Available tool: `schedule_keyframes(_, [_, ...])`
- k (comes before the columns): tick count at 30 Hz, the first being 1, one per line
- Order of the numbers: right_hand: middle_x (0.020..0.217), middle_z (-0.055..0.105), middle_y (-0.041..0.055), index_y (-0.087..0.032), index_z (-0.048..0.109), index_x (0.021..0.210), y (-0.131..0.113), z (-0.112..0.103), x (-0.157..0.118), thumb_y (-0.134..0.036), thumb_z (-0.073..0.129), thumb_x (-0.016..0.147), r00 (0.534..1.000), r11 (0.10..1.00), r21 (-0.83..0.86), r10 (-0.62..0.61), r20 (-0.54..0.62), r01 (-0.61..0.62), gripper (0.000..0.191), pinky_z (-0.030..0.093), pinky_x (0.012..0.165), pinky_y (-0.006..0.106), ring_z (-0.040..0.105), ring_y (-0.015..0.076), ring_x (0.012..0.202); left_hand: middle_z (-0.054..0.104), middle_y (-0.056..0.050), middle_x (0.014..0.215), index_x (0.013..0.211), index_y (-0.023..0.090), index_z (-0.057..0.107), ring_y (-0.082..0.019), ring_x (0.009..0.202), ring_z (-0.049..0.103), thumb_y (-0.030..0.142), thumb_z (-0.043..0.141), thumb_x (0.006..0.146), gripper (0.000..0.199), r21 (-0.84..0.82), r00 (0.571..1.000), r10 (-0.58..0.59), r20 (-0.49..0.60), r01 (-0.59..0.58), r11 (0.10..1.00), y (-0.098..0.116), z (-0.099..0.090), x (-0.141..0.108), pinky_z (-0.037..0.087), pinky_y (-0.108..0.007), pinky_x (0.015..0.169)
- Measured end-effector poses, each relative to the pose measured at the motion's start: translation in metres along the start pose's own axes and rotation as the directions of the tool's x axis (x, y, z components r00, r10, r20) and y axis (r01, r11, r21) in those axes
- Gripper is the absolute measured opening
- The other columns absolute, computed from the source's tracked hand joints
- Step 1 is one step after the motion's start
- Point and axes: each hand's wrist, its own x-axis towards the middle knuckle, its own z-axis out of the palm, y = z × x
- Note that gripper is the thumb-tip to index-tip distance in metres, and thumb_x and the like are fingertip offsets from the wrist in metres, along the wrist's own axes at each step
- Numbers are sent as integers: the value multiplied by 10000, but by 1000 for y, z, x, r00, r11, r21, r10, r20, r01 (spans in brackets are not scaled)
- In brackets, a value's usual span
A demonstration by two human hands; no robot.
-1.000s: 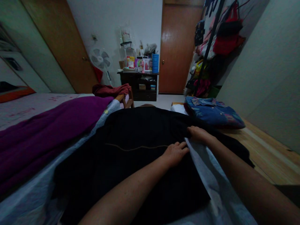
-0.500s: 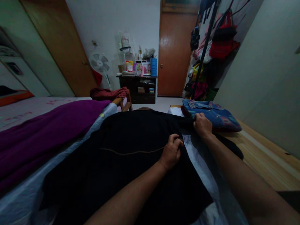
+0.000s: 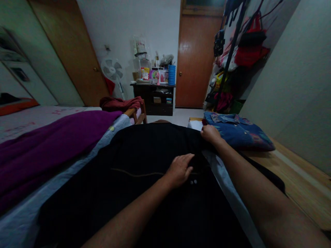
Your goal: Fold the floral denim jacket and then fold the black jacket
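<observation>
A black long-sleeved garment [image 3: 144,203] with a thin tan line across it lies spread on the bed in front of me. Flat on its right half rests my left hand [image 3: 179,169], fingers stretched out and thumb apart. Two small pale dots, perhaps buttons, show just below that hand. My right hand [image 3: 210,134] is closed on the garment's upper right part, by the shoulder; the fingertips are hidden. A dark sleeve-like part runs out to the right beneath my right forearm.
A folded blue denim garment [image 3: 239,131] lies beyond my right hand. To the left are a purple blanket [image 3: 64,134] and a reddish cloth [image 3: 120,102] on a wooden frame. A fan [image 3: 112,70], a dark shelf [image 3: 152,100] and a door [image 3: 193,62] stand at the back.
My left hand has let go of the garment's right edge, moved slightly left and now lies flat. My right hand has moved left, bringing the cloth inward.
</observation>
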Motion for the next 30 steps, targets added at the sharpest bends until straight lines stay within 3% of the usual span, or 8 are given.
schedule_keyframes(2, [1263,595,218,-96,589,1244,-12,9,13,-423,457,909,998,1000,21,6,68,-7,486,430,935,377,557,309,1179,365,-66,1524,1426,256,379,-258,1408,296,344,437,928,508,238,986,-167,-19,167,957,-37,-20,-8,178,-545,1155])
schedule_keyframes(5, [1272,588,228,-94,510,1327,-17,24,26,-596,529,835,975,995,14,90,202,-95,704,446,927,424,564,335,1170,329,-103,1539,1412,247,432,-353,1440,181,497,438,906,564,480,908,-415,-55,389,787,-91,-44,-28,104,-628,1125])
schedule_keyframes(9, [1232,617,198,-114,555,1277,-11,29,31,-445,647,800,968,995,-25,98,230,-95,588,468,893,380,594,306,1130,302,-126,1548,1464,259,366,-398,1434,172,638,354,885,692,524,816,-578,13,487,699,-135,-57,-55,155,-603,1116])
schedule_keyframes(12, [1208,625,180,-156,583,1228,-6,16,33,-280,583,848,989,997,-20,71,130,-69,400,465,860,336,609,273,1093,247,-140,1566,1499,250,285,-376,1440,173,663,304,886,739,508,811,-582,59,477,717,-141,-55,-61,189,-541,1127])
schedule_keyframes(16, [1208,601,178,-184,483,1317,-3,3,37,-195,365,933,994,996,-7,87,-67,-88,402,451,846,356,596,267,1070,226,-136,1573,1500,291,272,-419,1432,151,727,298,850,783,507,797,-601,59,495,706,-133,-51,-57,164,-584,1116])
schedule_keyframes(21, [1241,556,215,-154,488,1313,-6,23,35,-155,283,941,964,992,-38,104,-244,-117,425,385,933,454,510,305,1161,189,-143,1581,1506,302,243,-450,1425,134,741,280,844,795,476,782,-623,19,541,693,-127,-43,-56,160,-623,1097])
schedule_keyframes(25, [1432,411,211,-118,455,1350,-40,34,27,-185,361,915,972,995,-94,8,-235,-31,450,169,1084,555,316,342,1348,173,-144,1585,1509,290,239,-448,1427,130,731,299,846,798,465,777,-630,-1,558,687,-126,-38,-56,159,-630,1093])
schedule_keyframes(30, [1577,177,162,-115,273,1477,-117,43,12,-480,409,911,976,979,71,-196,95,189,687,86,1143,488,91,315,1452,174,-139,1585,1511,290,230,-440,1431,119,725,303,847,797,471,770,-638,15,558,684,-123,-41,-55,143,-621,1099])
